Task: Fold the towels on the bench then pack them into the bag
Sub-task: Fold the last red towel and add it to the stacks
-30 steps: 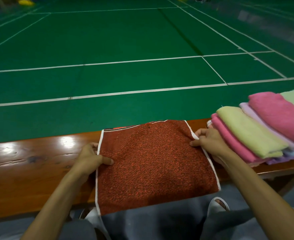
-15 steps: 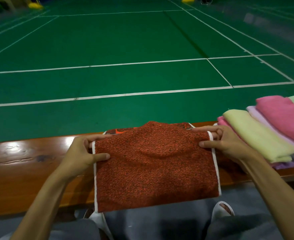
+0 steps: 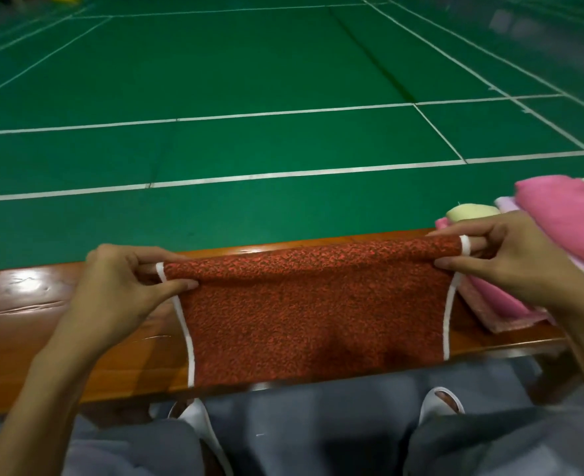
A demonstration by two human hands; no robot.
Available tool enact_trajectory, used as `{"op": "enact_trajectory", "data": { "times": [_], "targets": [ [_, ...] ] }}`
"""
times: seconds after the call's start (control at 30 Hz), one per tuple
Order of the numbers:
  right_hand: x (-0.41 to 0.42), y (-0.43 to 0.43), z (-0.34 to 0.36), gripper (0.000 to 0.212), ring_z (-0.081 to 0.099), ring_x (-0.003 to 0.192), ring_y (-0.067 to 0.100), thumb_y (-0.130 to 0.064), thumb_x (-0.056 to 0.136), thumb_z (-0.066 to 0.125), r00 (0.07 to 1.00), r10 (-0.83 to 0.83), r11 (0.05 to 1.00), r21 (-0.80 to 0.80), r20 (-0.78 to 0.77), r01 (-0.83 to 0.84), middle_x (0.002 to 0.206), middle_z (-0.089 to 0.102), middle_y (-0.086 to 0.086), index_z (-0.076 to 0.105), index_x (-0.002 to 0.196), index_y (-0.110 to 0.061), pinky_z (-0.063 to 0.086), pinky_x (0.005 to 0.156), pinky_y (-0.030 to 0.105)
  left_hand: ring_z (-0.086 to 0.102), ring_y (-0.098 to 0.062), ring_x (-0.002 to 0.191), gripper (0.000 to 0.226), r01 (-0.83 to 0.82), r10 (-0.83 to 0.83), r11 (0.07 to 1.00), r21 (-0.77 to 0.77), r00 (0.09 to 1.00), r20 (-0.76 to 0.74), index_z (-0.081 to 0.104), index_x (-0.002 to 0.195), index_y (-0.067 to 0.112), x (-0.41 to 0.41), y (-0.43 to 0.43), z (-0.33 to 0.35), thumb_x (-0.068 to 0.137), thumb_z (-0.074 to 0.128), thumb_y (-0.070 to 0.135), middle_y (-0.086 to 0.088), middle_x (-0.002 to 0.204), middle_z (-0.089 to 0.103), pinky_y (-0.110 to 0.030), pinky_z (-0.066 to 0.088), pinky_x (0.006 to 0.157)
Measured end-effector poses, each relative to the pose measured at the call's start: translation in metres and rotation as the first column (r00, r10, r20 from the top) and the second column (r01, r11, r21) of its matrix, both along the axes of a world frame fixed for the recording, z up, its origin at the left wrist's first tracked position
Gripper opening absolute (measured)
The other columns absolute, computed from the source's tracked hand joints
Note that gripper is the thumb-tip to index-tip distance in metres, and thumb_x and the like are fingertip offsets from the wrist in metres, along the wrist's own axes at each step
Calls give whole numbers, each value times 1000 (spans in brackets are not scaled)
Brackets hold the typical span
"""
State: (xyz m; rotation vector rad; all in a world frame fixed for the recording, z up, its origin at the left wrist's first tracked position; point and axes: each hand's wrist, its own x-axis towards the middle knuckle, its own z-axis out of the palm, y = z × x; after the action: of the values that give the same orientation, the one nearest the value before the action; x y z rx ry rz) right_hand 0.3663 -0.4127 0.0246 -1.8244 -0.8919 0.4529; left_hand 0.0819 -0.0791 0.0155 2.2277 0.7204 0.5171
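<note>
Rust-red towel (image 3: 318, 310) drapes over the worktop (image 3: 43, 321), its top edge lifted, left hand (image 3: 122, 286) and right hand (image 3: 510, 266) each pinching one white-trimmed end; looks light, soft and saggy mid-span, so best gripped at the corners, taut.
</note>
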Motion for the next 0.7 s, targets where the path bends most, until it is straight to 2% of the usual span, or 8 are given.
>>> {"op": "enact_trajectory", "data": {
  "times": [0.13, 0.23, 0.3, 0.4, 0.5, 0.6, 0.67, 0.7],
  "targets": [
    [0, -1, 14, 31, 64, 57, -7, 1, 71, 88, 947, -7, 977, -202, 322, 75, 65, 72, -23, 82, 92, -21, 46, 60, 2, 65, -2, 55, 28, -76, 75, 965, 252, 997, 10, 75, 78, 36, 1, -3, 10, 64, 94, 21, 12, 56, 68, -19, 45, 47],
    [8, 8, 24, 17, 53, 43, 2, -9, 72, 90, 868, -45, 955, -233, 495, 182, 44, 58, -20, 84, 84, -21, 36, 43, 11, 66, -6, 60, 18, -106, 108, 938, 331, 994, 11, 76, 79, 38, 6, 5, 15, 66, 86, 41, 9, 60, 69, -33, 49, 53],
    [18, 19, 25, 21, 61, 53, 3, -13, 75, 89, 847, -123, 959, -159, 518, 236, 59, 67, -18, 82, 89, -27, 44, 50, 14, 62, -3, 50, 14, -123, 113, 947, 295, 992, 52, 73, 78, 46, 14, 15, 17, 75, 85, 39, 8, 51, 66, -28, 47, 49],
    [27, 37, 19, 27, 60, 61, 22, -12, 80, 85, 801, -261, 963, 88, 539, 255, 72, 71, 1, 77, 100, -28, 48, 58, 37, 63, -2, 45, 22, -187, 157, 979, 86, 947, 280, 75, 85, 42, 29, 25, 14, 90, 79, 21, 12, 57, 70, -20, 46, 48],
    [25, 37, 16, 26, 51, 59, 14, -9, 81, 82, 782, -297, 952, 232, 548, 199, 70, 66, -12, 77, 103, -21, 39, 55, 26, 75, -8, 66, 12, -130, 154, 988, -86, 898, 412, 74, 98, 17, 31, 18, 13, 96, 70, 6, 10, 78, 77, -18, 55, 57],
    [23, 17, 2, 28, 48, 58, 11, -5, 79, 83, 897, -149, 984, 156, 416, 91, 67, 69, -8, 81, 96, -26, 37, 52, 31, 77, -18, 73, 13, -34, 39, 999, -21, 952, 303, 77, 98, 7, 6, 15, -2, 87, 77, 2, 2, 79, 78, -30, 58, 60],
    [25, 5, -14, 29, 57, 61, 20, -13, 75, 87, 936, -4, 999, -31, 352, 16, 71, 73, 2, 83, 88, -37, 44, 58, 34, 74, -27, 67, 22, 69, -65, 996, -53, 995, 81, 82, 91, 22, -12, 21, -17, 72, 93, 27, -1, 71, 76, -40, 54, 58],
    [26, 0, -22, 32, 60, 64, 11, -15, 72, 89, 937, 86, 977, -211, 338, -14, 74, 74, -4, 82, 88, -42, 48, 65, 27, 70, -24, 59, 41, 118, -124, 988, -103, 991, -59, 82, 90, 28, -19, 25, -24, 60, 95, 52, -1, 67, 74, -37, 51, 53]
  ]
}}
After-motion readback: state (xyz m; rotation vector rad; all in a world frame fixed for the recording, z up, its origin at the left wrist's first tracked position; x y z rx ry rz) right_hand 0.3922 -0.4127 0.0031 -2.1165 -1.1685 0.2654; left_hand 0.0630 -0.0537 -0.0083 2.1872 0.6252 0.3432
